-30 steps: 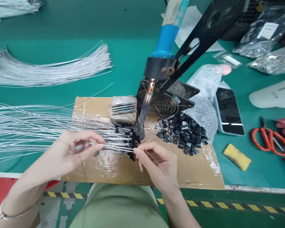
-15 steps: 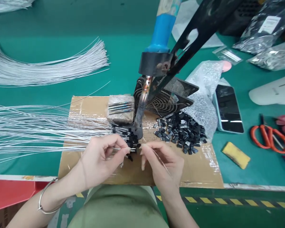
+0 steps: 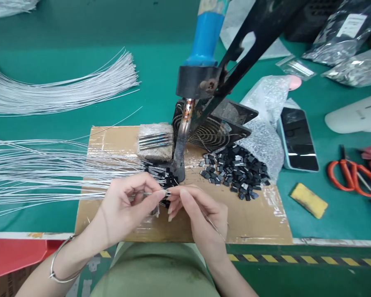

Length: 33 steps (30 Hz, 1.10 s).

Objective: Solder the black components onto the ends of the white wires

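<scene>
My left hand point(image 3: 136, 202) is closed in a pinch on the end of a white wire point(image 3: 102, 195), near a dark connector piece mostly hidden by the fingertips. My right hand point(image 3: 200, 214) is also pinched, its fingertips meeting those of the left. A thin strand of solder wire point(image 3: 215, 228) runs across the right palm. Just beyond the fingers is a cluster of black connectors point(image 3: 170, 178) on the ends of the white wires. Above them the soldering iron point(image 3: 183, 134) points down, clamped in a black stand point(image 3: 235, 66).
Loose black connectors point(image 3: 238, 171) lie heaped on the cardboard point(image 3: 256, 222). Behind stand a fan point(image 3: 213, 132) and a block with metal rods point(image 3: 156, 154). A wire bundle point(image 3: 64, 93) lies back left. Right are a phone point(image 3: 298, 140), yellow sponge point(image 3: 309, 200) and orange-handled scissors point(image 3: 354, 175).
My right hand has moved left, so its fingertips now meet the left hand's at the wire end. The left hand has shifted slightly left, still pinching. The view has shifted a little.
</scene>
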Each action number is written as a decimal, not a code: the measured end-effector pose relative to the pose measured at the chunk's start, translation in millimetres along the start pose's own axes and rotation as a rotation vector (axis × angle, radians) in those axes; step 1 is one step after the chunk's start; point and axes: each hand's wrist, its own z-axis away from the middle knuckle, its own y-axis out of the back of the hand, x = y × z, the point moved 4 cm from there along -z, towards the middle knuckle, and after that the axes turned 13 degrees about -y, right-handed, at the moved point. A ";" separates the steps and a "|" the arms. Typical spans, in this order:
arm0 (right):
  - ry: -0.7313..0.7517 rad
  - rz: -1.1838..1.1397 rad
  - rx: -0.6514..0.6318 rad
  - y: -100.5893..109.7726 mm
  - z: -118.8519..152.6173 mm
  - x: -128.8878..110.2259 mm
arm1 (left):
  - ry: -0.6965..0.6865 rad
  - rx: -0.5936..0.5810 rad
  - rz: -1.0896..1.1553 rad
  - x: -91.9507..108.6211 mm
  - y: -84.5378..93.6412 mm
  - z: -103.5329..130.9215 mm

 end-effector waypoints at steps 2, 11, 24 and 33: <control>-0.008 0.005 -0.006 -2.3 0.8 -1.5 | -0.001 -0.006 0.014 0.3 -0.1 0.7; -0.128 -0.139 -0.025 -4.8 -1.2 4.4 | 0.021 0.006 -0.019 -2.9 -1.9 4.7; -0.249 -0.260 -0.081 -3.4 -3.5 10.6 | -0.061 0.016 -0.100 0.0 -6.0 7.2; -0.346 -0.244 -0.105 -0.9 -5.8 9.2 | -0.053 -0.016 -0.103 1.3 -4.7 4.9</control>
